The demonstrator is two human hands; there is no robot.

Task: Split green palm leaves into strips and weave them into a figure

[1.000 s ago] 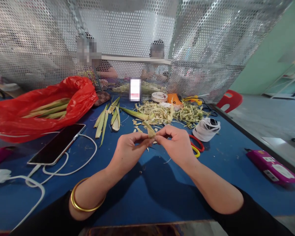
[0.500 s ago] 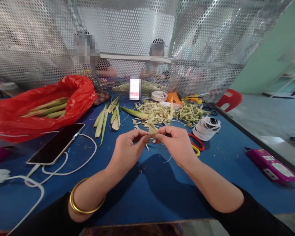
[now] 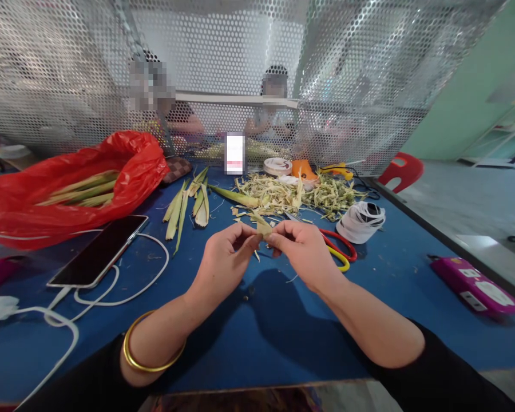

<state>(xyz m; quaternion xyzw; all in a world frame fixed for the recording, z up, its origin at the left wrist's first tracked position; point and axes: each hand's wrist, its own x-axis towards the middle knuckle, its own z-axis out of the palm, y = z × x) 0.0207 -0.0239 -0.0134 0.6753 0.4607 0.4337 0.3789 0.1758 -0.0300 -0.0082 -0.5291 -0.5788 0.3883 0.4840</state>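
Observation:
My left hand (image 3: pixel 227 254) and my right hand (image 3: pixel 300 246) meet over the middle of the blue table (image 3: pixel 223 355). Between their thumbs and fingertips they pinch a small folded piece of pale green leaf (image 3: pixel 263 225), its pointed end facing up and away. Fingers hide its lower part. Scissors (image 3: pixel 343 246) with red and yellow handles lie partly behind my right hand. Just beyond the hands spreads a heap of pale leaf scraps (image 3: pixel 274 194). Several cut leaf strips (image 3: pixel 180 212) rest farther to the left.
At left are a red plastic bag (image 3: pixel 141 154) holding long leaves, a phone (image 3: pixel 98 252) and its white cable (image 3: pixel 167 260). To the right sit a roll of white tape (image 3: pixel 360 223) and a purple packet (image 3: pixel 476 286). A perforated metal screen (image 3: pixel 223 57) stands behind, with two people beyond.
The leaf piece has turned slightly, its tip now leaning left. My right fingers have shifted a little, and more of the scissors shows behind that hand.

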